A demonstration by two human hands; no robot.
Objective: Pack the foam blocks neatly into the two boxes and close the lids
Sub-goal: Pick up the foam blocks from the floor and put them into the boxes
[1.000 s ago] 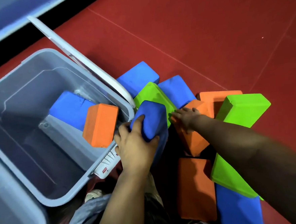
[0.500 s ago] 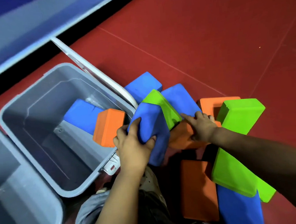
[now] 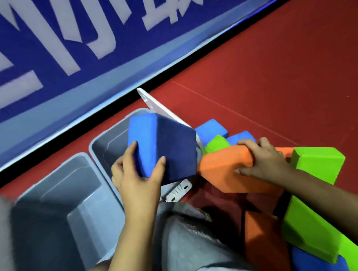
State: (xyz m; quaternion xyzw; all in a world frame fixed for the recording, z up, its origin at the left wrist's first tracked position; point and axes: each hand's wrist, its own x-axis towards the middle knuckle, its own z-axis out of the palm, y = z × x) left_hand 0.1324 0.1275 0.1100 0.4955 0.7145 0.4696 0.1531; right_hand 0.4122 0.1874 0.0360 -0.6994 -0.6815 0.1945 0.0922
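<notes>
Above the right-hand grey box (image 3: 102,145), the left hand (image 3: 134,180) grasps a blue foam block (image 3: 164,145), tilted and held clear of the rim.

The right hand (image 3: 264,161) clenches around the end of an orange block (image 3: 222,168), part-lifted from the heap of blue, green and orange blocks on the red floor (image 3: 275,75); the left box (image 3: 58,207), touching the first, shows only bare grey inside, and a white lid (image 3: 161,109) stands open behind the blue block. The loading step seems under way, with most blocks unpacked. Next, the blue block probably needs turning flat and lowering against a wall, leaving room for the orange one.
</notes>
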